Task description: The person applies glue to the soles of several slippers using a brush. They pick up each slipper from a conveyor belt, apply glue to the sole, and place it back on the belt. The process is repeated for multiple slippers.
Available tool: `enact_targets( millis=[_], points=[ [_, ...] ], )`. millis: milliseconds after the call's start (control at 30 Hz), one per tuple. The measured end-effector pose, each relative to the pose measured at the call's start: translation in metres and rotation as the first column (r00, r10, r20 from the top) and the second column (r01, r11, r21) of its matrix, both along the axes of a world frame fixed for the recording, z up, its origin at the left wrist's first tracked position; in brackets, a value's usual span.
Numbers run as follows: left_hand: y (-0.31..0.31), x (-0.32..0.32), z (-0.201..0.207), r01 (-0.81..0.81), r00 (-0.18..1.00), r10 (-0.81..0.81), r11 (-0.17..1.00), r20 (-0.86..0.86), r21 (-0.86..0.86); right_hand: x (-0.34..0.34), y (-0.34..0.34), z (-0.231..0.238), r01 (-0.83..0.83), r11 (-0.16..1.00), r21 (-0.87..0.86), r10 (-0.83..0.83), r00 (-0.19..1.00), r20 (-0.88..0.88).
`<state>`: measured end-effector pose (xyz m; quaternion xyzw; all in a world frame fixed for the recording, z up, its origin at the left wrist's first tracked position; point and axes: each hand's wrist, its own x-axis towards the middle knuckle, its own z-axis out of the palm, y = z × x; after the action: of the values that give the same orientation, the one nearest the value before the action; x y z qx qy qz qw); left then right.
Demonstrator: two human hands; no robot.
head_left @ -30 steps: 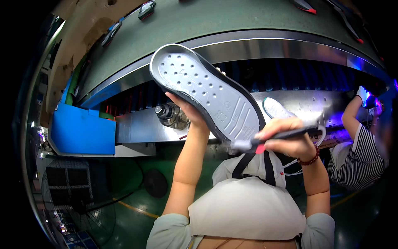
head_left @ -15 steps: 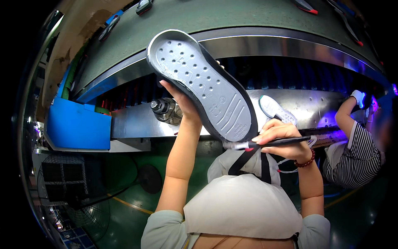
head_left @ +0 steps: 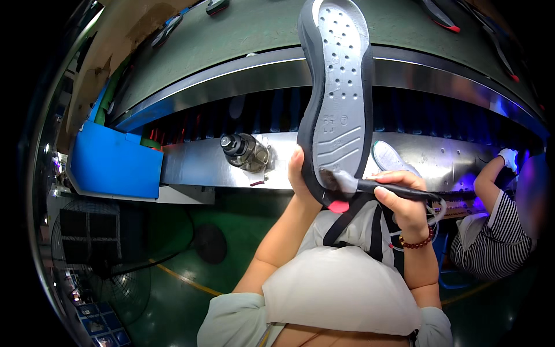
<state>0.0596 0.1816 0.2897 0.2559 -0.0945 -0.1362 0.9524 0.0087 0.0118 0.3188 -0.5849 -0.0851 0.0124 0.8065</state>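
A grey shoe sole (head_left: 340, 124) with a dark rim and a red tip stands nearly lengthwise in front of me, its dimpled inner face toward me. My left hand (head_left: 301, 178) is closed on its lower left edge, thumb showing and the other fingers hidden behind. In my right hand (head_left: 408, 203) is a black-handled brush (head_left: 373, 185), gripped like a pen, with a clear tube running from its back end. Its dark bristles meet the inner face near the red tip. Just right of the sole, a smaller pale insole-shaped piece (head_left: 392, 158) lies on the metal ledge.
A dark-capped clear bottle (head_left: 247, 154) stands on the metal ledge (head_left: 191, 168), left of the sole. Beyond runs a green conveyor belt (head_left: 254, 32) carrying several soles. A blue box (head_left: 118, 165) and a fan (head_left: 89, 237) are at left; a co-worker in stripes (head_left: 491, 243) sits at right.
The sole has swung from a leftward slant to nearly upright and shifted right. My left hand has moved right and lower along it. The brush's bristles now rest on the inner face.
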Motion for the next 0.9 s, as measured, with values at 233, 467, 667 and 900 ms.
enact_targets(
  millis=[233,467,667,900],
  points=[
    [-0.001,0.016,0.001,-0.097,0.991,0.075,0.973,-0.11,-0.21,-0.003,0.008,0.007,-0.018,0.989,-0.15,0.064,0.948,0.312],
    [-0.001,0.027,0.004,-0.045,0.998,0.036,0.983,-0.057,-0.176,0.01,0.003,0.007,-0.016,0.98,-0.197,0.082,0.939,0.333],
    [0.001,0.031,0.014,-0.031,0.999,0.025,0.992,-0.044,-0.124,0.033,-0.021,0.022,-0.13,0.919,-0.372,0.252,0.919,0.302],
    [0.001,0.036,0.03,-0.012,0.999,0.02,0.975,0.035,-0.22,0.036,-0.019,0.027,-0.146,0.917,-0.371,0.285,0.89,0.356]
  ],
)
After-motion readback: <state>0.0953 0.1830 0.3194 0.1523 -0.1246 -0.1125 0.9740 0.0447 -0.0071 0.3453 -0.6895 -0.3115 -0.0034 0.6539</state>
